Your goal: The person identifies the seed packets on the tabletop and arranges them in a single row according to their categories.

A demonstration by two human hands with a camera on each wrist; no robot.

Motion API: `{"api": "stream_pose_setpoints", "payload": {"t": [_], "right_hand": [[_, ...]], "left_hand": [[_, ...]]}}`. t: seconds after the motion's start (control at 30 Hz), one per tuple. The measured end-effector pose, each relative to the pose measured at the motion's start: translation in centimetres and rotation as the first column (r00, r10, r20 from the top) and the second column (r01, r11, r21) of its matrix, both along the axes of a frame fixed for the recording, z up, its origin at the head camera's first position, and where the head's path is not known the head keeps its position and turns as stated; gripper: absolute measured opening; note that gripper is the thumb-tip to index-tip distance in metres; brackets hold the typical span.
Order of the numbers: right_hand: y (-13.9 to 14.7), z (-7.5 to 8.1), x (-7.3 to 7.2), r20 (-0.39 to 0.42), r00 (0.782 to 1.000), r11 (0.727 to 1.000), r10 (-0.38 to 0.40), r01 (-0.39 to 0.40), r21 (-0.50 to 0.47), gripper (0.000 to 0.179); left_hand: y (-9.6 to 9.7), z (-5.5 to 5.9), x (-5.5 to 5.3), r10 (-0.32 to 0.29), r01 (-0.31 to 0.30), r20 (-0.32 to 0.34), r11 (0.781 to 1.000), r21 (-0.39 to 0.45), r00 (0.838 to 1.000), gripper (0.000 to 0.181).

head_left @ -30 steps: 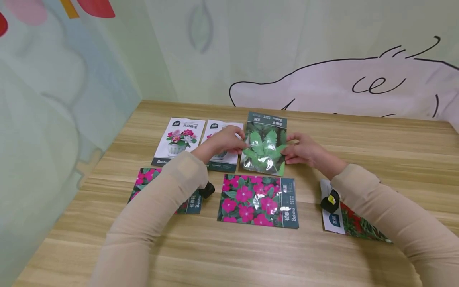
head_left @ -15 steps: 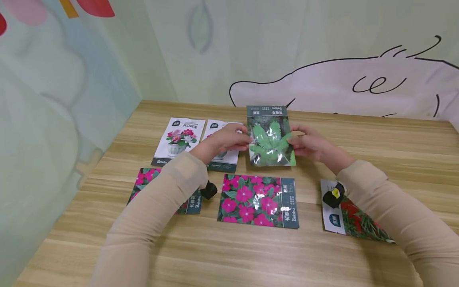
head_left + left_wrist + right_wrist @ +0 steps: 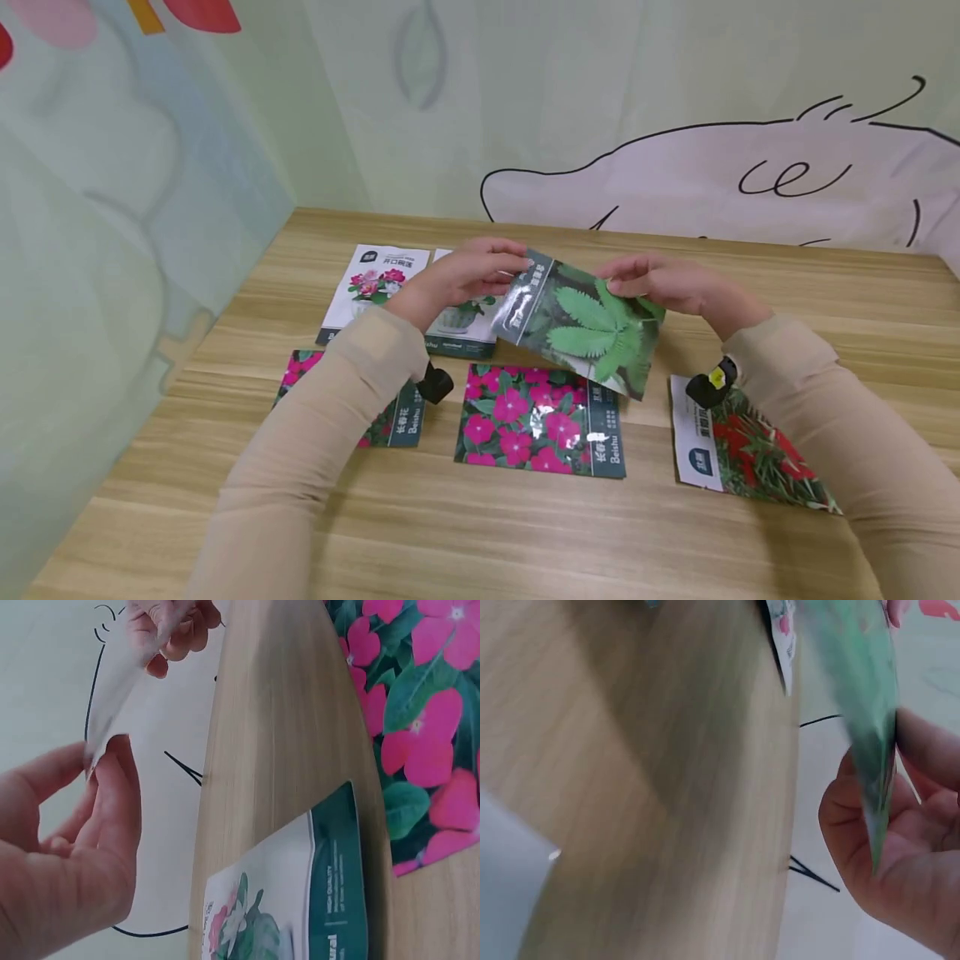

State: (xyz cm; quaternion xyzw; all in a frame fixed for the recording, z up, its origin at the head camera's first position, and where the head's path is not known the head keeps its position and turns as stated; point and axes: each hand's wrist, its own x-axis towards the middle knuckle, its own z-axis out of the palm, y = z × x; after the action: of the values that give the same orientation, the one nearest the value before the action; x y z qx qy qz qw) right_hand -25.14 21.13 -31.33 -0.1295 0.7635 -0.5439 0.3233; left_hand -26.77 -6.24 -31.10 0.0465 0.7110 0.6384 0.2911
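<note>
A seed packet with a green fern-like leaf picture [image 3: 592, 325] is held tilted above the table between both hands. My left hand [image 3: 468, 275] pinches its dark printed end; in the left wrist view the thumb and fingers [image 3: 112, 802] close on the packet's edge. At the packet's upper right edge, my right hand [image 3: 671, 287] grips it, thumb in front. The right wrist view shows that packet [image 3: 862, 705] nearly edge-on, with fingers behind it. Below it lies a pink-flower packet [image 3: 517, 421], its upper right corner partly covered.
Two white packets with potted flowers [image 3: 386, 271] lie at the back left, partly behind the left hand. Another pink-flower packet [image 3: 405, 421] is partly under the left forearm. A red-flower packet [image 3: 757, 454] lies near the right forearm. Behind the wooden table [image 3: 562, 542] stands a printed wall.
The leaf packet first rose off the table, then turned so its dark printed end points left. My left hand moved to that end; the right hand shifted slightly right and up.
</note>
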Motion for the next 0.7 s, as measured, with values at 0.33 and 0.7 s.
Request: {"api": "stream_pose_setpoints", "payload": {"t": [0.33, 0.7], "right_hand": [[-2.3, 0.5, -0.2, -0.054, 0.942, 0.939, 0.333, -0.326, 0.109, 0.028], [-0.8, 1.2, -0.8, 0.084, 0.985, 0.983, 0.152, -0.159, 0.088, 0.029]], "left_hand": [[0.2, -0.3, 1.0, -0.486, 0.490, 0.063, 0.867, -0.094, 0.872, 0.026], [-0.1, 0.0, 1.0, -0.455, 0.449, -0.014, 0.884, -0.129, 0.891, 0.025]]}}
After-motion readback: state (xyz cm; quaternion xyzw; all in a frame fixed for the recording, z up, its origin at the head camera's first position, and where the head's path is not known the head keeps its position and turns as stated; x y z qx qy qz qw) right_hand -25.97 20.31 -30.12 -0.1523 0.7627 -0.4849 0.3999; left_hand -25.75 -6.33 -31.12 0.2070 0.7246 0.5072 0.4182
